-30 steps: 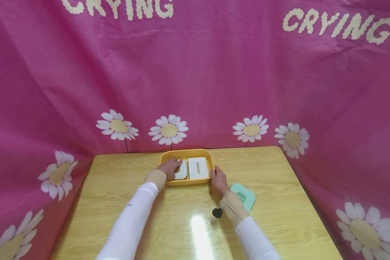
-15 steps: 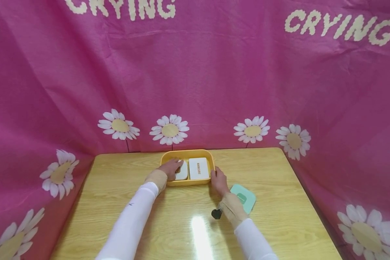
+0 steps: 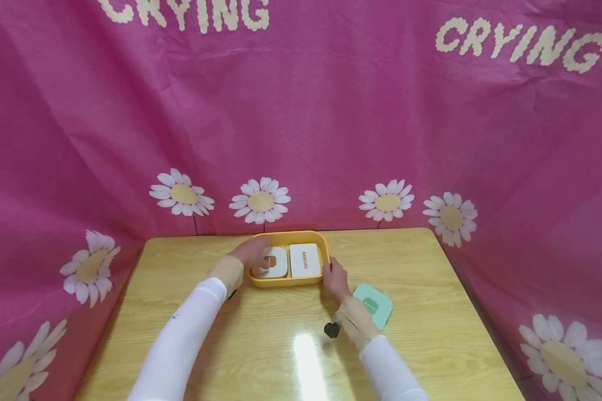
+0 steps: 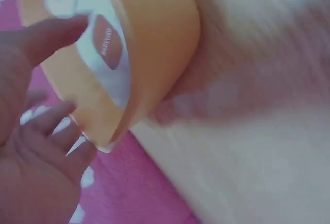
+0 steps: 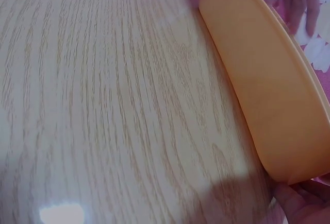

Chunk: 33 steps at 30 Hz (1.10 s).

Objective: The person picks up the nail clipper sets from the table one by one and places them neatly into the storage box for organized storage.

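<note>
A yellow rectangular container (image 3: 293, 281) stands near the table's back edge. In its left part sits a white rounded-square box (image 3: 281, 267) with an orange-brown label; to the right of it is a white box (image 3: 298, 262) marked MANICURE. My left hand (image 3: 251, 253) hovers over the container's left end, fingers spread and thumb apart, holding nothing; the left wrist view shows this hand (image 4: 41, 152) beside the container's wall. At the right end, my right hand (image 3: 336, 278) grips the container, thumb and fingers around its near corner. Part of that hand lies outside the right wrist view.
A mint-green rounded-square piece (image 3: 381, 306) lies on the wooden table (image 3: 205, 345), right of my right wrist. The pink curtain (image 3: 331, 139) with daisies hangs close behind the table and along both sides.
My left hand has come off the rounded white box and moved a little left, uncovering its label. The right hand stays at the container's right end.
</note>
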Tool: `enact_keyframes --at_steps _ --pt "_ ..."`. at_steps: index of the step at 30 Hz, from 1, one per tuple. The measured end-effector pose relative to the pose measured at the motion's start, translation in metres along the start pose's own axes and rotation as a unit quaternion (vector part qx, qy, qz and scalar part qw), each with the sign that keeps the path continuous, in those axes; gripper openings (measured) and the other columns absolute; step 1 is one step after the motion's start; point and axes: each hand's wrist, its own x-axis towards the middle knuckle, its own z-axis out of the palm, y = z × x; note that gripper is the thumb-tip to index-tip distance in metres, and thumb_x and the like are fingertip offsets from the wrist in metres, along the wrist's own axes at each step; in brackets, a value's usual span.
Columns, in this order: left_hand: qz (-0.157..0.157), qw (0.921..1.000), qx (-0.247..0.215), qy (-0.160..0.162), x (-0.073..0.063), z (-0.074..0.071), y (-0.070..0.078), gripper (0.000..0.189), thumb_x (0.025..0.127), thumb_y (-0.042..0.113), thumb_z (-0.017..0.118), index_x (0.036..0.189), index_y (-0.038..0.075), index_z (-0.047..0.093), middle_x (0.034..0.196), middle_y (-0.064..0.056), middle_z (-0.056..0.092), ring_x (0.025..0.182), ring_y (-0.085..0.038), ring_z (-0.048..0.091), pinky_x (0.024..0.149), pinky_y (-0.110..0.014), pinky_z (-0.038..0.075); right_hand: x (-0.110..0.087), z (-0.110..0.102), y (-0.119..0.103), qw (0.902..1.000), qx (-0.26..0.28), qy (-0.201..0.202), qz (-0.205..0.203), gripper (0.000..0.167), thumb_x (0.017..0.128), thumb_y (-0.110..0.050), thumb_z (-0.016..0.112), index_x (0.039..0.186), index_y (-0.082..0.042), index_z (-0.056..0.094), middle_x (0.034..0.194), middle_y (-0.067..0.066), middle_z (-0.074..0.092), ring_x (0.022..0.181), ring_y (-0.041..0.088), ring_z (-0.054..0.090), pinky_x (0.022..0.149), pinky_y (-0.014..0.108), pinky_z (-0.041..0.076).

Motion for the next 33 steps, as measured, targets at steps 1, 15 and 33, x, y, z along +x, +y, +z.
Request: enact_keyframes --at_steps 1,15,33 --pt "0.004 0.9996 -0.004 0.027 -0.003 0.0 -0.002 0.086 0.083 0.007 0.084 0.157 -0.002 0.041 0.15 -0.027 0.053 0.142 -0.044 0.045 0.115 -0.052 0.041 0.0 0.0 0.001 1.0 -0.001 0.0 -0.001 0.041 0.109 -0.016 0.04 0.137 0.007 0.059 0.123 0.025 0.069 0.109 0.034 0.063 0.101 0.051 0.051" --pt "-0.111 0.9353 -0.274 0.195 -0.027 0.046 -0.016 0.095 0.094 0.009 0.062 0.167 -0.001 0.002 0.172 -0.027 0.007 0.16 -0.04 0.009 0.129 -0.053 0.013 -0.002 -0.006 0.003 0.9998 0.016 -0.015 -0.001 0.04 0.11 -0.018 0.04 0.135 0.006 0.061 0.115 0.021 0.069 0.102 0.028 0.061 0.095 0.046 0.051" --pt "-0.169 0.8174 -0.494 0.244 -0.027 0.065 -0.015 0.091 0.085 -0.016 0.042 0.167 0.0 0.004 0.17 -0.028 0.017 0.157 -0.039 0.02 0.125 -0.048 0.026 -0.002 -0.024 -0.006 0.9986 0.038 -0.034 0.009 0.05 0.108 -0.019 0.048 0.149 0.01 0.049 0.137 0.033 0.063 0.13 0.044 0.059 0.111 0.052 0.047"
